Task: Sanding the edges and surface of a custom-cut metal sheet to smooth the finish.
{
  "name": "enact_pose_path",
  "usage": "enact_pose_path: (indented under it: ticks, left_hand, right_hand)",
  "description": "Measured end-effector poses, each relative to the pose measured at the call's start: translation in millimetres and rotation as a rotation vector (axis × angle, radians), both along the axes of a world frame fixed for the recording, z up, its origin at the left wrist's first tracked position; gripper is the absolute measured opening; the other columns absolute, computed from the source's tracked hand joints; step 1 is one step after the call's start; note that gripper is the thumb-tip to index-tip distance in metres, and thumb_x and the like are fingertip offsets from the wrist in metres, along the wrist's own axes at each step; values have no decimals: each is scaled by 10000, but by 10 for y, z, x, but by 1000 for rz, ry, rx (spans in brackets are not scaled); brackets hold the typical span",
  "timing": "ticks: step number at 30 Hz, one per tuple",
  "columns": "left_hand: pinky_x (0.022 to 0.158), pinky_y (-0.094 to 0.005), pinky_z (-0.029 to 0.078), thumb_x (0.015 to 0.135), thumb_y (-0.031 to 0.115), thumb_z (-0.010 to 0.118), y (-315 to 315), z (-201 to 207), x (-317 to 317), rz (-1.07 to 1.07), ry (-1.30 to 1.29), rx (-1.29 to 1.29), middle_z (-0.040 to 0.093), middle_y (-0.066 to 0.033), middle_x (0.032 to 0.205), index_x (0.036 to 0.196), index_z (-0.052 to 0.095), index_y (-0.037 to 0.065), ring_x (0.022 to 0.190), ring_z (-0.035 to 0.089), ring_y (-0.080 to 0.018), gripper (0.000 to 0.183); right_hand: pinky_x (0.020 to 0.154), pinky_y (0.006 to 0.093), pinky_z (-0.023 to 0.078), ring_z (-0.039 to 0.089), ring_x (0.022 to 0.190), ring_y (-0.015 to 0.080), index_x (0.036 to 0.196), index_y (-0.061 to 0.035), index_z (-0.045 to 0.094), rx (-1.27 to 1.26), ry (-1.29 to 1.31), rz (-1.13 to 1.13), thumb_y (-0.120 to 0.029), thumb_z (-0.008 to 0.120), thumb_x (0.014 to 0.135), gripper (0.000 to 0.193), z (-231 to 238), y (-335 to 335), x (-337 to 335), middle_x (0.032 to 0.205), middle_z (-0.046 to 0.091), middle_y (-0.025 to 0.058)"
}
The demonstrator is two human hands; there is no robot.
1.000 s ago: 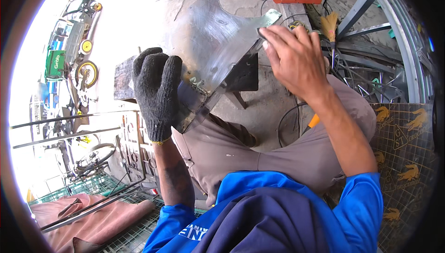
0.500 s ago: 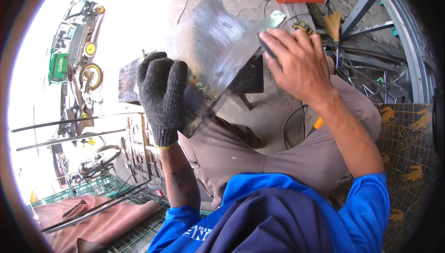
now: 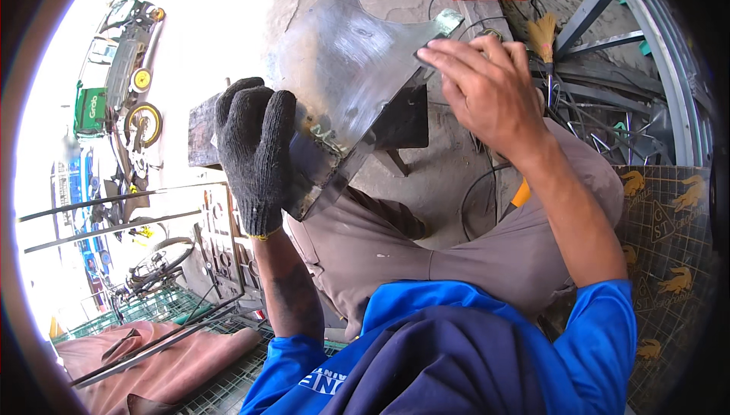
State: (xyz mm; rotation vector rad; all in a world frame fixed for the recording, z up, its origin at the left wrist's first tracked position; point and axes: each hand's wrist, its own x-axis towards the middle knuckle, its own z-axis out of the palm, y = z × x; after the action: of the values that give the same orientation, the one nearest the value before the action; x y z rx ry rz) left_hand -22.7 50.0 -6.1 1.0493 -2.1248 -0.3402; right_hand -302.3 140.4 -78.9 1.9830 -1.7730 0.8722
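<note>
Right hand (image 3: 490, 92) pinches a dark pad (image 3: 422, 57) at the edge of the sheet-metal panel (image 3: 342, 54); half a second ago more pad showed. Likely mid-stroke. Gloved left hand (image 3: 255, 145) clasps the panel over the bench (image 3: 411, 122).

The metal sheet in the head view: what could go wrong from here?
1. The right hand is bare and its fingertips, pinching a small dark piece, are at the metal sheet's edge; a slip might cut them.
2. The gloved left hand is at the sheet's near end, its grip partly hidden; if loose, the sheet could shift.
3. A sheet corner sits over or beside the left trouser leg, so it might snag the cloth.
</note>
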Motion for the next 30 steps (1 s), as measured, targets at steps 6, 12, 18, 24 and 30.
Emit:
enact_pose_path:
  ticks: [6,12,18,24,30]
  left_hand:
    - [990,-478,471,931,117,729,-71,-11,-5,-27,-69,-66,672,-182,1069,1022,714,-12,1146,598,-379,158]
    - [979,-467,488,922,65,724,-134,-20,135,-96,-213,-233,675,-177,1077,1092,728,32,1143,603,-377,173]
    - [997,-451,491,957,63,699,-331,-144,234,-147,-269,-332,664,-171,1172,1128,719,22,1173,600,-362,176]
    - [1019,-449,486,1020,132,640,-435,-143,265,-172,-262,-316,673,-170,1187,1134,719,2,1183,600,-356,190]
    - [1009,-446,497,996,114,658,-448,-136,319,-196,-259,-348,675,-172,1200,1180,727,20,1173,612,-359,218]
  right_hand:
    - [967,372,423,624,1087,169,1200,-135,799,14,-103,142,-143,768,895,306,-68,39,142,1227,762,-52]
    - [1017,382,413,638,1144,190,1329,-190,705,77,-100,-55,-129,747,912,424,-100,-165,-155,1279,717,-40]
    - [959,393,420,657,1136,190,1249,-186,749,-24,-84,-39,-185,707,966,287,-124,-259,-193,1249,740,-33]
    - [976,382,437,660,1161,197,1190,-204,768,-28,-84,31,-176,652,1020,207,-110,-298,-38,1230,752,-46]
    - [980,366,417,655,1141,167,1162,-216,771,1,21,10,-137,678,1005,198,94,-305,-104,1181,760,-70]
